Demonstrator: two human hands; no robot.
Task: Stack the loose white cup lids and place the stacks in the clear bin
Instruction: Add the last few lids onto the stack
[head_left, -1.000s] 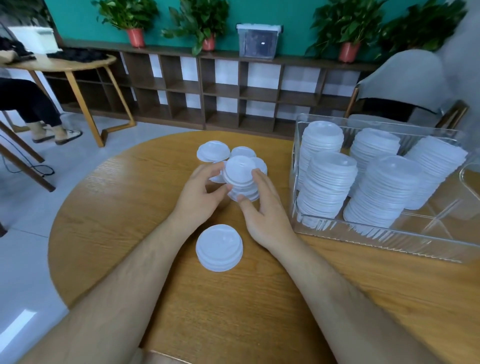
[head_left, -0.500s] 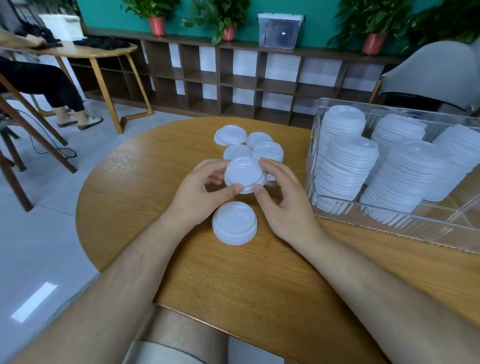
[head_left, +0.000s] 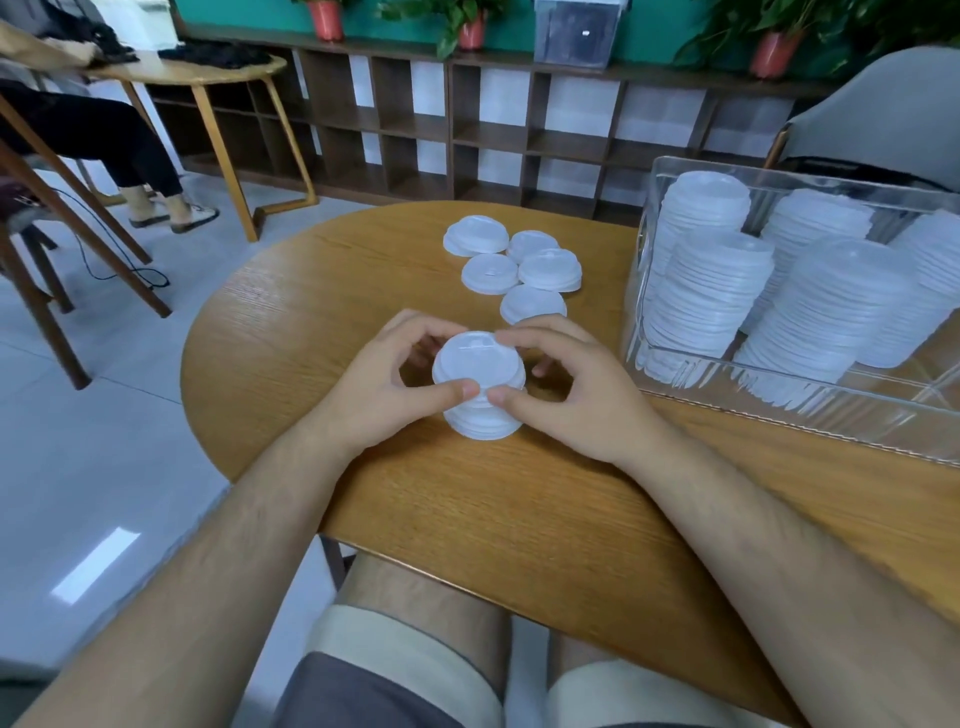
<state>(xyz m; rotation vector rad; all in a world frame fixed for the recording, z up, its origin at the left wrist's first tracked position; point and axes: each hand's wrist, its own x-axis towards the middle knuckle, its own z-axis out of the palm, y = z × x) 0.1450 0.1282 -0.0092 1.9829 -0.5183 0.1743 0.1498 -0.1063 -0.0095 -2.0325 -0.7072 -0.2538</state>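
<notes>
Grips a small lid stack (head_left: 477, 361) from both sides. Left hand (head_left: 382, 397) curled round the left rim, thumb on the near edge, fingers hooked over the far edge. Right hand (head_left: 574, 402) mirrored on the right rim, thumb tip just beside the left thumb. Holds it directly over a second short stack (head_left: 483, 423) standing on the counter (head_left: 519, 519). Touching or slightly apart, cannot tell: seam hidden behind both thumbs.

Beyond the hands, five loose lids (head_left: 533, 305) lying flat on the counter in a tight cluster, several rims touching or overlapping, the nearest just behind the fingertips.

To the right, a clear bin (head_left: 779, 415) on the counter, near the right hand but apart from it. Inside, tall lid stacks (head_left: 709, 291) leaning away from the near wall, in at least two rows.

Farther back, a dark cubby shelf (head_left: 467, 130) against a teal wall, with red plant pots (head_left: 326, 21) and a clear box (head_left: 576, 31) on top. At far left, a second wooden table (head_left: 208, 73) and the legs (head_left: 130, 150) of a seated person. Behind the bin, a grey chair (head_left: 883, 104). Below the counter's near edge, own bare knees and shorts.
</notes>
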